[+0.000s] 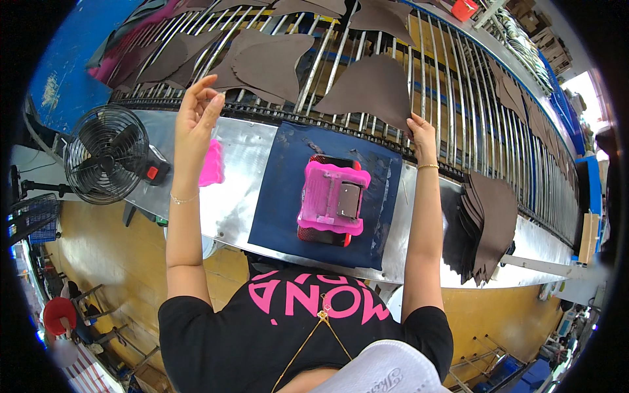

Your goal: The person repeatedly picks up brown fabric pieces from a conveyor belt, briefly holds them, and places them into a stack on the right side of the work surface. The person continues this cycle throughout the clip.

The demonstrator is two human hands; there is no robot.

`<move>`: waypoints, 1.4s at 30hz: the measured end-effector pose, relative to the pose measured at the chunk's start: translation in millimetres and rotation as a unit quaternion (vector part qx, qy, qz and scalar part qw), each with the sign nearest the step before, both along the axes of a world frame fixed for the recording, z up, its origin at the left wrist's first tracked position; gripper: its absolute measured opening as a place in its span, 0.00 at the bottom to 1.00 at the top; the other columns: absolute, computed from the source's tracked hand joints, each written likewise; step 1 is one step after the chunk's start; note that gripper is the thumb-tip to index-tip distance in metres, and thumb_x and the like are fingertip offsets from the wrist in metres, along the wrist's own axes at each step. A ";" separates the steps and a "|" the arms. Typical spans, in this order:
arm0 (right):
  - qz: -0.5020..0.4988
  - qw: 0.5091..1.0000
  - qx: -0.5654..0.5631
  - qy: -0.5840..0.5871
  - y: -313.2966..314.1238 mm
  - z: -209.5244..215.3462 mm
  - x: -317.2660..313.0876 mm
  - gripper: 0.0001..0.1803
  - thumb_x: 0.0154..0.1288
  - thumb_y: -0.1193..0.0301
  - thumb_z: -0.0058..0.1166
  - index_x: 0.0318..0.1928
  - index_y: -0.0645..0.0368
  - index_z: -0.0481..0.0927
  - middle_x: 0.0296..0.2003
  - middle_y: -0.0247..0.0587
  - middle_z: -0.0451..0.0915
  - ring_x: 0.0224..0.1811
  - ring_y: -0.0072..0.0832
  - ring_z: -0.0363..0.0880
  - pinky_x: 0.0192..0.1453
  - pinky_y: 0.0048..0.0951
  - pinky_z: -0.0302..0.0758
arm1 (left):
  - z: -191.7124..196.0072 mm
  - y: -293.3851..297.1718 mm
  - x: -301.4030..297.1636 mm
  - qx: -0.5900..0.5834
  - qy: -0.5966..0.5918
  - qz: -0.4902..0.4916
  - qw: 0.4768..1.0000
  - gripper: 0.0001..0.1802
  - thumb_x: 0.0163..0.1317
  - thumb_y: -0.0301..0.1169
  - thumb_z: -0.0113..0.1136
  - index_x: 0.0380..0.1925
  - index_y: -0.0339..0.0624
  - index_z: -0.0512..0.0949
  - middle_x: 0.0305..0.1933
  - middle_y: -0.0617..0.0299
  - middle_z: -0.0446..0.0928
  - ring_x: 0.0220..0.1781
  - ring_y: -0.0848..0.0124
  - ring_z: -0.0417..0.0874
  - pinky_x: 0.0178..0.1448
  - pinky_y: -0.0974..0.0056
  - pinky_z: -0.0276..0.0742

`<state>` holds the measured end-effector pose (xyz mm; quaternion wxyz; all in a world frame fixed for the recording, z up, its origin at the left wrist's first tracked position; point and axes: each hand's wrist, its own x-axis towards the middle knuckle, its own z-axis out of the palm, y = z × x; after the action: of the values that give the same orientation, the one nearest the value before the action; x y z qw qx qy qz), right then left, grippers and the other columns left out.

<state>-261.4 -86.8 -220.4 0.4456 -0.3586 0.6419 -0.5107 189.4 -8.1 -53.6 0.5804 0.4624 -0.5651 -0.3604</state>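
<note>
My right hand (422,133) pinches the lower right corner of a brown, leather-like cut piece (370,86), which lies over the metal rods of the rack. To the left, my left hand (198,111) is raised in front of other brown pieces (265,62), its fingers loosely bent and apart with nothing seen between them. Between my forearms, a pink block-shaped holder (321,196) with a metal roller (348,200) sits on top of a red-and-black object (321,237). Both rest on a dark blue mat (278,203).
A black fan (108,154) stands at the left end of the metal table (229,209). Near it lies a pink pad (211,164). At the right, a stack of brown pieces (491,219) hangs over the table's front edge. The rod rack (452,98) runs along the far side.
</note>
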 end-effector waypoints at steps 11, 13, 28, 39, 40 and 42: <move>-0.291 0.725 -0.027 0.624 191.8 100.4 -113.7 0.21 0.57 0.57 0.59 0.44 0.60 0.81 0.43 0.50 0.79 0.47 0.40 0.75 0.52 0.38 0.71 | -17.0 3.4 -0.4 0.048 -0.005 0.004 0.999 0.22 0.63 0.32 0.57 0.56 0.39 0.68 0.37 0.68 0.71 0.31 0.84 0.66 0.34 0.78 0.63; -0.376 0.643 0.136 0.654 256.8 86.9 -157.1 0.29 0.57 0.47 0.55 0.47 0.60 0.80 0.46 0.53 0.78 0.50 0.44 0.74 0.54 0.41 0.70 | -21.9 -0.1 -5.7 0.063 0.007 -0.007 0.998 0.23 0.63 0.32 0.58 0.56 0.39 0.68 0.37 0.68 0.72 0.31 0.83 0.67 0.34 0.78 0.63; -0.337 0.659 0.350 0.574 328.6 75.4 -202.0 0.35 0.49 0.47 0.63 0.52 0.58 0.73 0.47 0.55 0.75 0.51 0.49 0.73 0.49 0.47 0.73 | -22.2 0.9 -28.4 0.052 -0.004 -0.060 0.997 0.23 0.62 0.31 0.58 0.57 0.40 0.68 0.39 0.67 0.73 0.30 0.83 0.70 0.33 0.78 0.63; -0.333 0.584 0.326 0.665 312.0 73.1 -165.1 0.35 0.46 0.42 0.61 0.35 0.66 0.80 0.34 0.56 0.80 0.38 0.49 0.80 0.41 0.43 0.76 | -29.5 10.1 -25.3 0.074 -0.026 -0.046 0.996 0.23 0.62 0.31 0.57 0.57 0.43 0.67 0.40 0.68 0.73 0.31 0.82 0.71 0.36 0.77 0.65; -0.348 0.575 0.321 0.667 311.8 69.9 -165.6 0.35 0.46 0.43 0.61 0.38 0.66 0.79 0.35 0.56 0.80 0.40 0.48 0.80 0.43 0.41 0.76 | -28.8 9.2 -25.7 0.074 -0.023 -0.059 0.995 0.23 0.63 0.31 0.57 0.57 0.43 0.67 0.41 0.68 0.73 0.30 0.82 0.71 0.36 0.77 0.65; -0.384 0.606 0.296 0.630 308.7 78.3 -149.9 0.34 0.49 0.47 0.62 0.42 0.67 0.78 0.37 0.57 0.80 0.42 0.48 0.79 0.45 0.41 0.75 | -31.4 5.8 -23.9 0.068 -0.027 -0.075 0.995 0.22 0.63 0.31 0.57 0.57 0.43 0.67 0.41 0.68 0.73 0.30 0.83 0.70 0.35 0.77 0.64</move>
<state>-411.3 221.9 -142.1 -0.2239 -0.1606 0.9591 -0.0646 165.6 -2.2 -84.9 0.5037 0.4664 -0.5879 -0.4280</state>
